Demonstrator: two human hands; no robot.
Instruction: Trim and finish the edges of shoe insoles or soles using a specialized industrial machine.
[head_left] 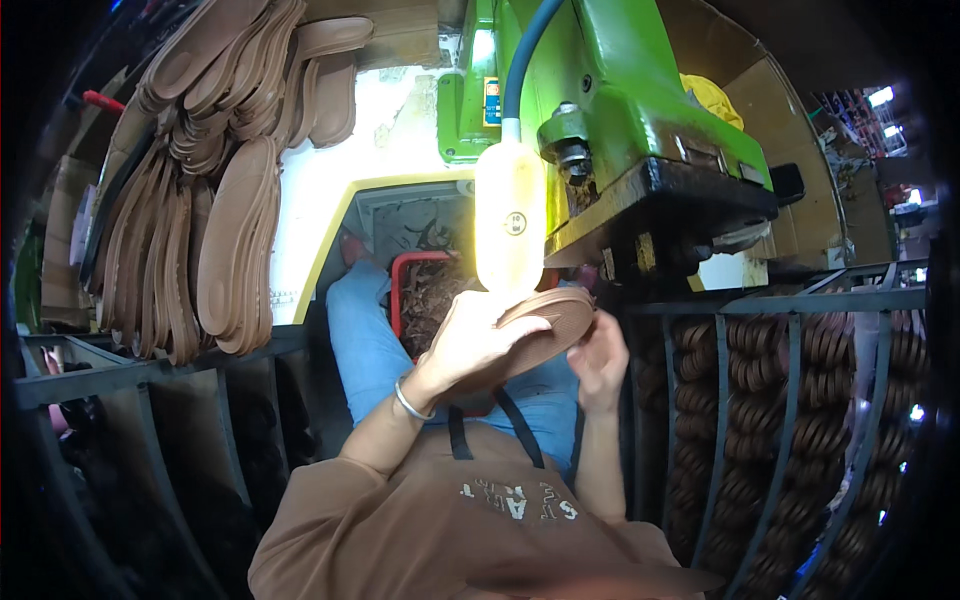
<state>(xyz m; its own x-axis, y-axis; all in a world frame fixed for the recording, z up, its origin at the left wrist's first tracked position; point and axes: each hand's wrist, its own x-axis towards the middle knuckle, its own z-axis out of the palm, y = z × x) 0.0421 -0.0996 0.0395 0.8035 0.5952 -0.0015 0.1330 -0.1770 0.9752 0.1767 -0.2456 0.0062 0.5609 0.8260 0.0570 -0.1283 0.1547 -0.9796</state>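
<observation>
My left hand (470,340) grips a brown shoe sole (553,335) in front of my lap, thumb across its upper face. The sole is tilted, its rounded end pointing up and right; a ribbed texture shows on it. Beside the sole's right edge, my right hand (598,362) has its fingers curled in. What those fingers hold, if anything, is hidden. Right above the sole glows a bright, elongated lamp (511,225) on a blue flexible neck (521,60).
A green machine (635,90) with a dark, overhanging head stands ahead on the right. Brown soles (240,240) are piled at the left. A red bin (398,290) of brown scraps sits between my legs. Metal racks (790,400) flank me; the right one holds many soles.
</observation>
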